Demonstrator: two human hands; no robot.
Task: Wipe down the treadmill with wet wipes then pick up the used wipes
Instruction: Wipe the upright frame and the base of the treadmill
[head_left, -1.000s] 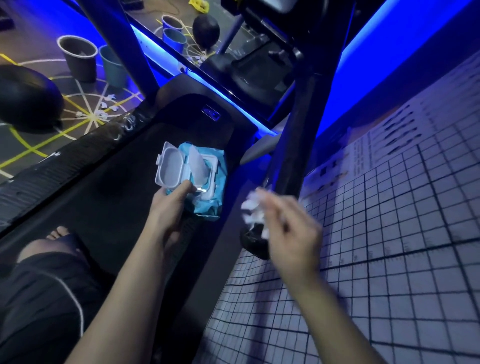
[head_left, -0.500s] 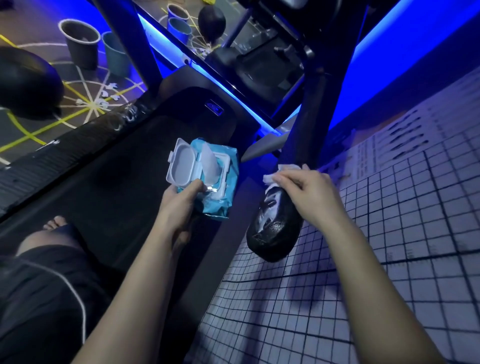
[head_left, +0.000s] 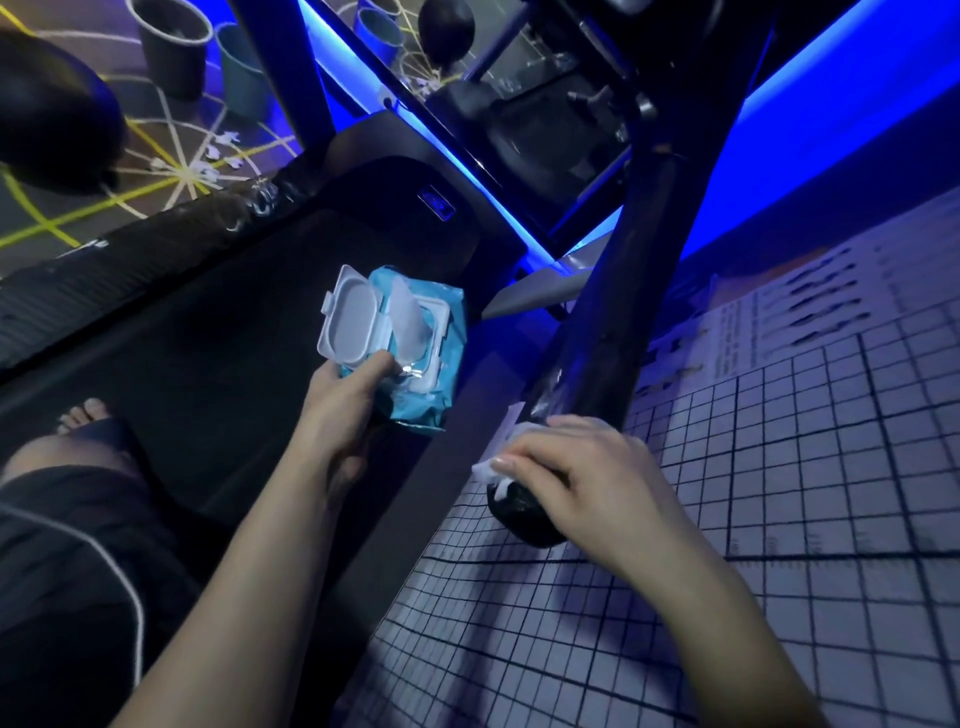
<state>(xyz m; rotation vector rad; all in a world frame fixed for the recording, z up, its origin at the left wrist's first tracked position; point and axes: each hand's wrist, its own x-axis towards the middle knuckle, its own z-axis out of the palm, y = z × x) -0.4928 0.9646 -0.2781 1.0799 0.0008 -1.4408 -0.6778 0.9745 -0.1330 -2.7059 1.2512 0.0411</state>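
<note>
My left hand (head_left: 345, 397) grips a blue pack of wet wipes (head_left: 423, 353) over the dark treadmill belt (head_left: 208, 353). The pack's white lid (head_left: 350, 319) stands open and a wipe sticks up from the slot. My right hand (head_left: 576, 478) holds a crumpled white wipe (head_left: 493, 467) against the lower end of the treadmill's black right handrail (head_left: 592, 374), fingers curled over it. Only the wipe's left edge shows past my fingers.
The handrail's rounded tip (head_left: 524, 519) hangs over a white grid-patterned floor mat (head_left: 779, 519). Two buckets (head_left: 176, 47) and a black bag (head_left: 52, 114) stand on the lined floor at upper left. My bare foot (head_left: 83, 415) rests on the belt. Blue light strips run along the frame.
My right hand brought the wipe onto the handrail, then slid it down the rail toward the rounded tip. My left hand kept the open pack nearly still.
</note>
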